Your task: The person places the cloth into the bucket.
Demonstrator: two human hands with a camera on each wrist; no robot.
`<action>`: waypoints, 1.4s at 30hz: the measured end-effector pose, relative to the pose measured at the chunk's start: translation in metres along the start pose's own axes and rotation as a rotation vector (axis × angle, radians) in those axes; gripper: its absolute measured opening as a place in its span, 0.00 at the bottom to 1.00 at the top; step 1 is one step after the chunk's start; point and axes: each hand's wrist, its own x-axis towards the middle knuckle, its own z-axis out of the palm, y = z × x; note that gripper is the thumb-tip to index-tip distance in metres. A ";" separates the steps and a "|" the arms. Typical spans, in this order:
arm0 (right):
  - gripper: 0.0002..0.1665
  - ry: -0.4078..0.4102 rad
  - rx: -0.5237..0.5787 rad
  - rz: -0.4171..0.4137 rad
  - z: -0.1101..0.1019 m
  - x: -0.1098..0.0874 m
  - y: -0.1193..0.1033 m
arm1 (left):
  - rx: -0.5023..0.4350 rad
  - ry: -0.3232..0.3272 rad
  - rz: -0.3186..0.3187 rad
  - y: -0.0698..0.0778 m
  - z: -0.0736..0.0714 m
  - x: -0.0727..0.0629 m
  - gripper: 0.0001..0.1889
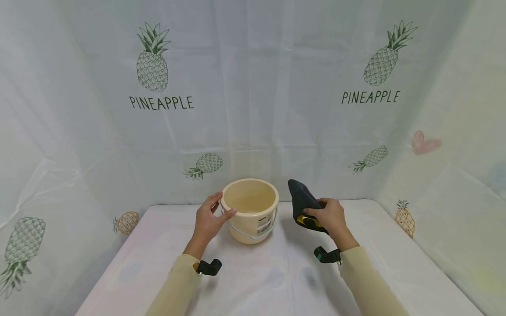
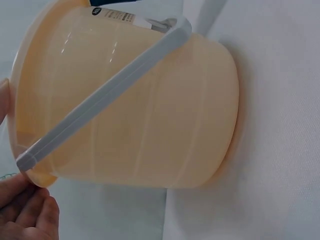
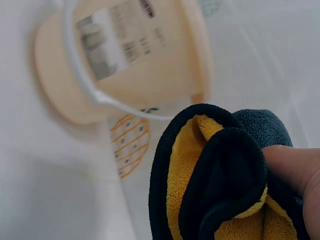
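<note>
A cream plastic bucket (image 1: 245, 228) stands upright on the table, its pale handle (image 2: 105, 97) hanging down along the side. My left hand (image 1: 208, 221) holds the bucket's rim at the left, thumb and fingers on either part of the edge. To the right of the bucket, my right hand (image 1: 330, 215) grips a folded cloth (image 1: 302, 199), dark grey outside and yellow inside, held above the table. In the right wrist view the cloth (image 3: 220, 170) shows its rolled dark hem, with the thumb pressed on it. The bucket's floor is hidden.
The table (image 1: 253, 285) wears a pale covering. Behind it hangs a white curtain (image 1: 253, 87) printed with pineapples, close to the bucket's back. A label (image 3: 117, 42) is stuck on the bucket's side. Black wrist cameras (image 1: 209, 267) are strapped on both wrists.
</note>
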 end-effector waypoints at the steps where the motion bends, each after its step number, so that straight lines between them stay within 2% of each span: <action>1: 0.40 0.001 0.009 0.002 -0.002 -0.001 -0.004 | 0.001 0.001 -0.001 0.000 0.000 0.000 0.41; 8: 0.39 0.012 0.076 -0.012 -0.009 -0.002 -0.022 | 0.011 0.004 0.000 0.000 0.000 -0.001 0.42; 27: 0.35 0.070 0.163 -0.055 -0.019 -0.003 -0.044 | -0.001 0.008 -0.002 -0.001 0.000 -0.002 0.42; 42: 0.37 0.085 0.194 -0.040 -0.014 0.000 -0.058 | -0.017 0.013 0.008 -0.001 -0.001 -0.002 0.41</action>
